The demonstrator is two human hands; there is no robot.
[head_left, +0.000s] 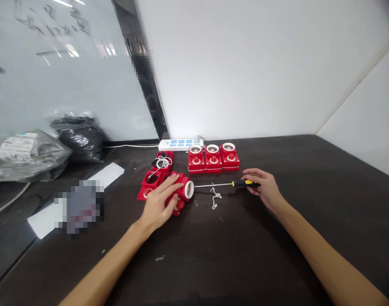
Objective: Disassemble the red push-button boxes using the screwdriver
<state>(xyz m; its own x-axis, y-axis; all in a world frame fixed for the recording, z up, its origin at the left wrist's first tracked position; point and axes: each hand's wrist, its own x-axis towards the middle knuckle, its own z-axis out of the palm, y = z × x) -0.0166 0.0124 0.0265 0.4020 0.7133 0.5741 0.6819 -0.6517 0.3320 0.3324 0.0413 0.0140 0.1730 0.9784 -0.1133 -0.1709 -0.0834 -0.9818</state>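
Note:
My left hand [158, 202] grips a red plastic push-button box [182, 191], which lies on its side with a white ring facing right and a red button below. My right hand [264, 187] holds a screwdriver [245, 183] with a yellow and black handle. Its thin steel shaft points left, and the tip ends very close to the white ring. Three assembled red button boxes [214, 158] stand in a row behind. Two opened red housings [152, 180] with white wire [162, 163] lie beyond my left hand. A small tangle of white cord [215, 198] rests below the shaft.
The dark tabletop [309, 170] meets a white wall behind. A power strip [178, 144] stands at the back edge. To the left are a clear plastic bag [28, 155], a black bag [79, 138], white paper [108, 175] and a blurred object [81, 206], before a whiteboard [54, 63].

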